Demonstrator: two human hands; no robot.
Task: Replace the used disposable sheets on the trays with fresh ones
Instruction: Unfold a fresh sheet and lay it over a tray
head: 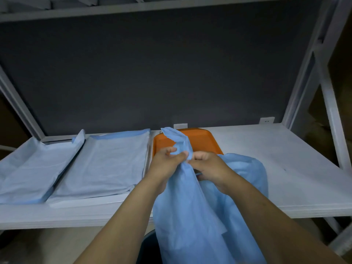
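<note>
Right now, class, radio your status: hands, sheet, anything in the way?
Left hand and right hand both grip bunched blue sheet. Orange tray shows bare behind it. Folded sheets lie left of tray.

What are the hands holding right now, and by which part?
Both the left hand and right hand grip the blue disposable sheet at a gathered bunch near its upper end; the rest hangs down.

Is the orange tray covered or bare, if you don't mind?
Bare where visible: the orange tray shows no cover; left hand and right hand grip the bunched blue sheet.
</note>
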